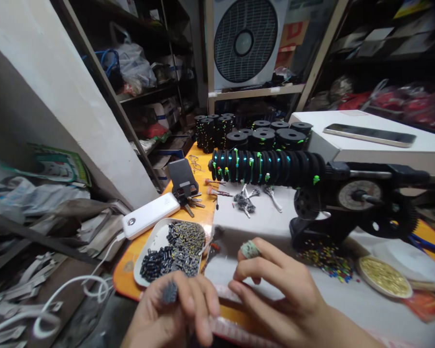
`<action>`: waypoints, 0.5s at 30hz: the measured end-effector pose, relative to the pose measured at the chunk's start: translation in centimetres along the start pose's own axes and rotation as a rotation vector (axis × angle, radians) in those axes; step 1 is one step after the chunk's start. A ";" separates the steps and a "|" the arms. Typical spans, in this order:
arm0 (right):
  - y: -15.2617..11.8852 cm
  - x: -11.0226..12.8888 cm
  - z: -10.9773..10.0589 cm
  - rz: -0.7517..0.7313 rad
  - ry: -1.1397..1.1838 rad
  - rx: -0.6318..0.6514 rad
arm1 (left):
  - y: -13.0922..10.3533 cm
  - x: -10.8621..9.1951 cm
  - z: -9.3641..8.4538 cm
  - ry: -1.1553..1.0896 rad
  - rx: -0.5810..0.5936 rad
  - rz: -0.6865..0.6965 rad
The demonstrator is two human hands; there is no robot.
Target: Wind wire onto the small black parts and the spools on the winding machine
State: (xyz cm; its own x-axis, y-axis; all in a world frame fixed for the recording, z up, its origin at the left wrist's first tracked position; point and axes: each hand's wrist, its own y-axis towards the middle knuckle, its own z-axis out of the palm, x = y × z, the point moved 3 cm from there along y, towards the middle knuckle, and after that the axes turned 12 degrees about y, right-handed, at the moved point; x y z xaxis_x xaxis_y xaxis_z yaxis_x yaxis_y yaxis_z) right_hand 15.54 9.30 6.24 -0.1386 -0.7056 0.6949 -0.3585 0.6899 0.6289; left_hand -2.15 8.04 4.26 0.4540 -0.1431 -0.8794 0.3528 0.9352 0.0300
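My left hand [177,309] is at the bottom, just in front of a white tray [139,241]. Its fingers curl together with a dark wrap on one digit; anything between them is hidden. To its right, my right hand [279,280] hovers over the table's near edge. Thumb and fingertips draw together in a pinch, too small to show what is in it, and a greenish wrap [250,249] circles one finger. Small black cylinders [154,263] and grey-yellow pieces [188,234] fill the tray.
Black spools [264,166] with green threads line a geared winder [358,193]; more spools [263,137] stand behind. Colored beads [329,261] and a dish of gold bits [384,276] lie right. A power bank [152,216], keys [190,205], brushes [217,192] and phone [369,135] are around.
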 end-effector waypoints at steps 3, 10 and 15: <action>0.1 -0.2 -0.3 0.040 0.006 -0.039 | 0.8 -0.9 -1.6 0.466 0.006 0.049; 0.0 -0.3 -0.7 0.069 -0.056 -0.096 | 3.3 -0.6 -1.5 1.559 -0.078 0.098; 0.0 -0.5 -0.7 0.063 0.007 -0.090 | 4.8 0.9 -0.8 1.838 -0.110 -0.058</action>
State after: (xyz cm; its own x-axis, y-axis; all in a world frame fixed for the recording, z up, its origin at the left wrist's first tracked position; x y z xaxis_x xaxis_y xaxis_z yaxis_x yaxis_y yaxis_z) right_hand 16.25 9.76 6.14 -0.1522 -0.6592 0.7364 -0.2649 0.7451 0.6121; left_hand -0.70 12.67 3.28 -0.9415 0.2494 -0.2266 0.2507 0.9678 0.0235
